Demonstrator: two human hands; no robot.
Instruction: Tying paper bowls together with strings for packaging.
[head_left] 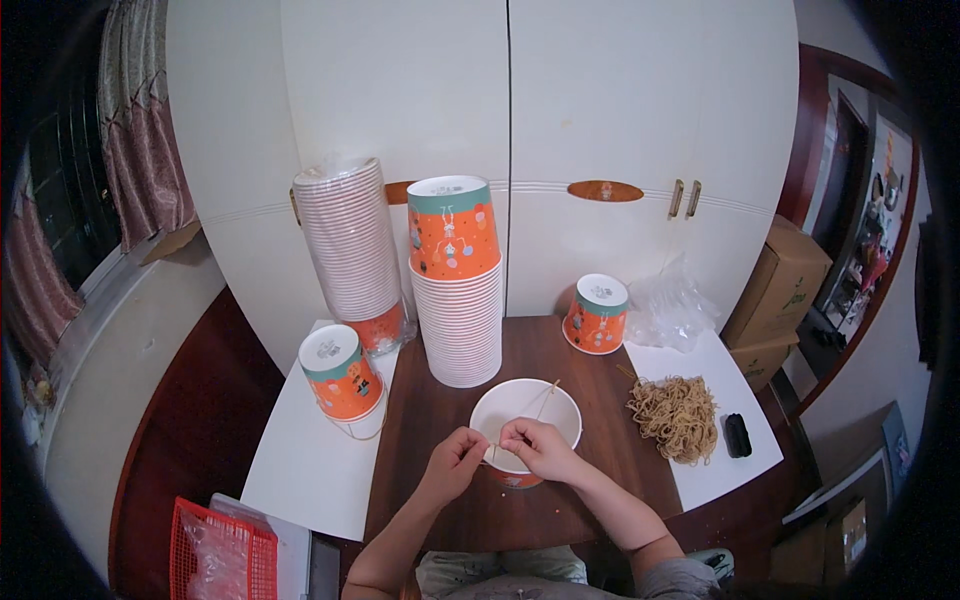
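Note:
An orange paper bucket (518, 480) with a white inside stands upright on the brown table right before me. A thin tan cord (546, 400) runs from its far right rim across the opening toward my hands. At the near rim my left hand (457, 464) is closed, its thumb and forefinger pinched on the cord. Just to the right, my right hand (538, 448) also pinches the cord, with its fingertips almost meeting the left ones. The fingers hide the cord's end and the spot where it meets the near rim.
A tall stack of nested buckets (457, 310) rises behind, beside a plastic-wrapped stack (348, 240). Upturned buckets stand at left (342, 375) and back right (597, 315). A tangle of tan cords (675, 418), a small black object (737, 436) and a clear plastic bag (670, 308) lie rightward.

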